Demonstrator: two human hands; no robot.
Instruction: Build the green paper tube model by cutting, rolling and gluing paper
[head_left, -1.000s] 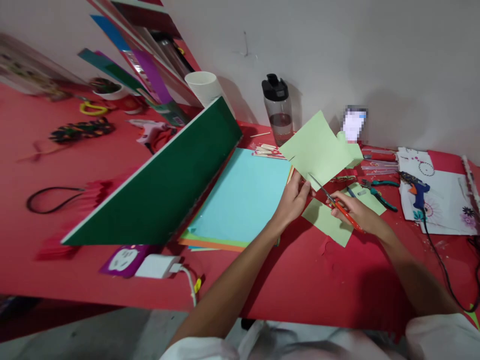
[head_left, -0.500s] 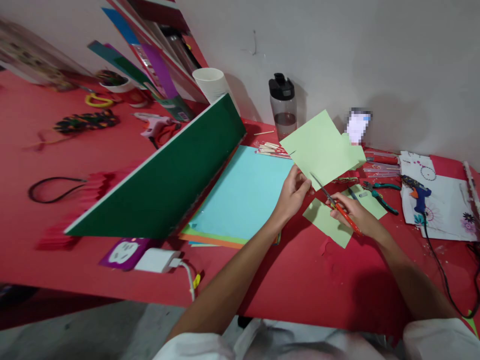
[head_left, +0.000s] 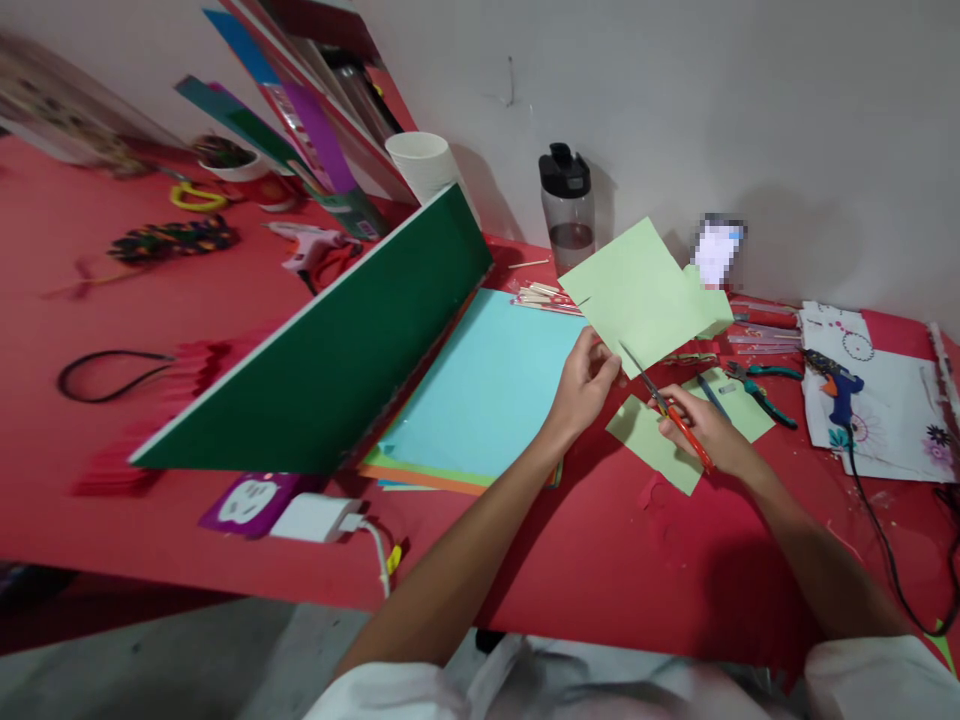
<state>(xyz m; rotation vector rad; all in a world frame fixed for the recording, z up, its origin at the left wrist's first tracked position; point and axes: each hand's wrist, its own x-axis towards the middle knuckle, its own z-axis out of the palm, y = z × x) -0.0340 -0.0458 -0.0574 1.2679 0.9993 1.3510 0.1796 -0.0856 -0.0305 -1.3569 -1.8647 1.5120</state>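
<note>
My left hand (head_left: 589,380) pinches the lower left edge of a pale green sheet of paper (head_left: 637,295), which is held up above the table. A short slit shows near the sheet's left corner. Closed round the orange handles of a pair of scissors (head_left: 688,435) is my right hand (head_left: 709,430). The blades point up and left and reach the sheet's lower edge, close to my left fingers. Under my right hand lies another pale green piece of paper (head_left: 645,435) on the table, with a dark pen (head_left: 712,397) by it.
A green board (head_left: 360,340) leans left of stacked coloured paper (head_left: 480,400). Behind stand a water bottle (head_left: 568,215) and a phone (head_left: 718,250). To the right lie pliers (head_left: 765,390) and a blue glue gun (head_left: 844,400) with its cord. A white charger (head_left: 315,517) sits near the front edge.
The scissor handles have shifted slightly up and left, with the right hand. The sheet and my left hand stay almost where they were.
</note>
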